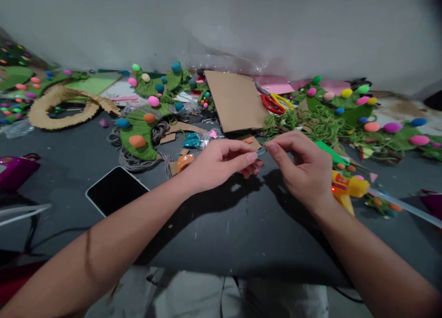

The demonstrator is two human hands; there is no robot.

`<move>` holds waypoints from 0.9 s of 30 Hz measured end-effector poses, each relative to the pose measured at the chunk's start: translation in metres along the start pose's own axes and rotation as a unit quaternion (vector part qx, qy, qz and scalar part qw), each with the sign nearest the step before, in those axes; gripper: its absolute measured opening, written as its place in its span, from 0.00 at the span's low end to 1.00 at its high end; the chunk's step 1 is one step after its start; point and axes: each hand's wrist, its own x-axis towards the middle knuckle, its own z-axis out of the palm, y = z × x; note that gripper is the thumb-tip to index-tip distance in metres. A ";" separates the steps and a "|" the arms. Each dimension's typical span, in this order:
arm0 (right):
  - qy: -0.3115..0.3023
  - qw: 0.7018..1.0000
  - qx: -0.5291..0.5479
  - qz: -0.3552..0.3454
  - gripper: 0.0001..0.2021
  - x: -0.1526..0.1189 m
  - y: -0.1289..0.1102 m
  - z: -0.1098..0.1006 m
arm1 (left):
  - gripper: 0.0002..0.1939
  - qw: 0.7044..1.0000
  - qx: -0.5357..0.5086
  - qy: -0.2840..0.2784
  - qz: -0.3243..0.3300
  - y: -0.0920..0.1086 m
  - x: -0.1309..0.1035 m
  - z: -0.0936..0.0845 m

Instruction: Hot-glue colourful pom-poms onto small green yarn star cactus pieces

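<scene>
Starts at the left edge with a purple object (17, 173), cut off by the frame. Shows next, farther back, a tan ring (40, 108) in a wrinkled wrap, and nearer the front a white-edged phone (115, 189) with a dark screen, partly behind the left forearm. Continues with a green crescent (147, 136) bearing orange and blue balls, lying against grey cord (133, 162); behind it, a second crescent dotted with more coloured balls. Then a shiny teal packet (191, 140), too small to make out any print, and an orange roll (185, 161), partly hidden by the left wrist.

Reaches near the middle the left hand (226, 160), thumb and fingers clamped on one end of a small pale strip (262, 150). Held up over the dark tabletop (228, 235), between both hands. On the other end, the right hand (305, 168), thumb and forefinger pinched together. Behind, a plain brown cardboard sheet (238, 101), tilted, with red-handled scissors (272, 105) and yellow handles (283, 102) beside its right edge.

Goes on to a tangle of green yarn (321, 124). Ends with a yellow glue gun (354, 186), lit by a small red light, carrying a red-orange label with lettering too blurred to read; from it, a translucent stick (407, 206) extending to the right edge.
</scene>
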 end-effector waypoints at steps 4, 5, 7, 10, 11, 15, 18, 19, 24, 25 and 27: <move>-0.023 0.999 0.027 -0.006 0.07 0.000 0.000 0.001 | 0.15 1.000 -0.013 -0.020 0.017 0.000 0.000 -0.001; -0.029 0.999 0.025 -0.015 0.08 0.000 0.000 0.002 | 0.15 0.999 -0.016 -0.026 0.022 0.000 0.000 -0.001; -0.029 0.999 0.014 -0.026 0.10 -0.001 0.000 0.004 | 0.17 0.998 -0.036 -0.038 0.024 -0.001 0.000 -0.002; -0.011 1.000 -0.003 -0.028 0.12 -0.003 0.001 0.006 | 0.22 0.997 -0.056 -0.054 -0.002 -0.003 0.000 -0.002; -0.007 0.999 -0.005 -0.031 0.13 -0.003 0.001 0.007 | 0.21 0.996 -0.061 -0.056 -0.010 -0.004 0.000 -0.002; -0.045 0.997 0.009 -0.065 0.13 -0.003 0.000 0.006 | 0.13 0.992 -0.099 -0.076 -0.026 -0.006 0.001 -0.003; -0.106 0.991 0.050 -0.066 0.13 -0.001 0.001 0.002 | 0.18 0.988 -0.114 -0.101 -0.041 -0.004 0.000 -0.006; -0.124 0.989 0.060 -0.062 0.13 0.000 0.001 0.000 | 0.23 0.986 -0.114 -0.108 -0.048 -0.002 -0.001 -0.007; -0.158 0.983 0.077 -0.056 0.09 0.001 0.001 -0.002 | 0.39 0.987 -0.115 -0.093 -0.068 0.003 -0.002 -0.012; -0.143 0.985 0.079 -0.052 0.06 0.001 0.000 -0.001 | 0.36 0.987 -0.114 -0.086 -0.070 0.004 -0.001 -0.012; -0.107 0.990 0.077 -0.044 0.04 0.001 -0.001 -0.001 | 0.24 0.990 -0.101 -0.070 -0.071 0.004 0.000 -0.012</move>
